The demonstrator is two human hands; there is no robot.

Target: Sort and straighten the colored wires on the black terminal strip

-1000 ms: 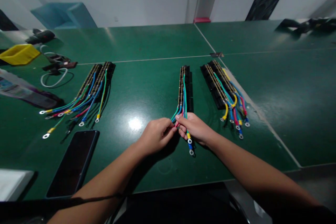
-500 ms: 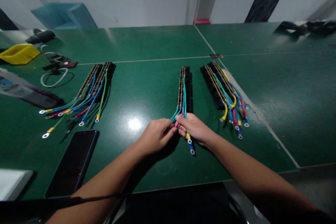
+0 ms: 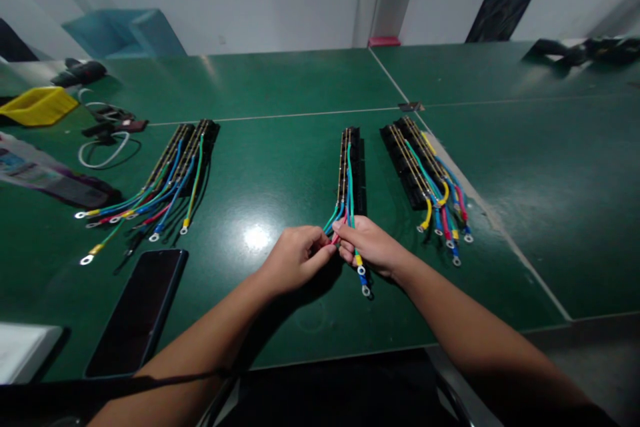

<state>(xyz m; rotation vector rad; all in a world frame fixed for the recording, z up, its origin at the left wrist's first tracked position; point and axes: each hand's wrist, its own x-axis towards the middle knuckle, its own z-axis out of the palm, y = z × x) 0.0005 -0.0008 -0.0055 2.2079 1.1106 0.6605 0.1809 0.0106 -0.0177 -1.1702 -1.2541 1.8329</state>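
Observation:
A black strip with brass-coloured rails [image 3: 343,167] lies on the green table in front of me, its coloured wires running toward me. My left hand [image 3: 300,255] is closed in a pinch on the red wire [image 3: 344,220] near its end. Closed on that same wire from the other side is my right hand [image 3: 370,245]. A green wire [image 3: 351,193] passes by the right fingers and ends in a ring terminal with a yellow sleeve [image 3: 359,260]. Below it hangs a blue-sleeved ring terminal [image 3: 366,290]. My fingers hide the red wire's tip.
Similar wired strips lie to the left [image 3: 185,153] and right [image 3: 410,160]. A dark phone [image 3: 137,313] rests at front left. Further left are a bottle-like package [image 3: 53,177], a white cable [image 3: 103,163] and a yellow bin [image 3: 40,107]. Dark objects [image 3: 585,52] sit at far right.
Both hands keep nearly the same place and hold on the red wire. The view has shifted very slightly.

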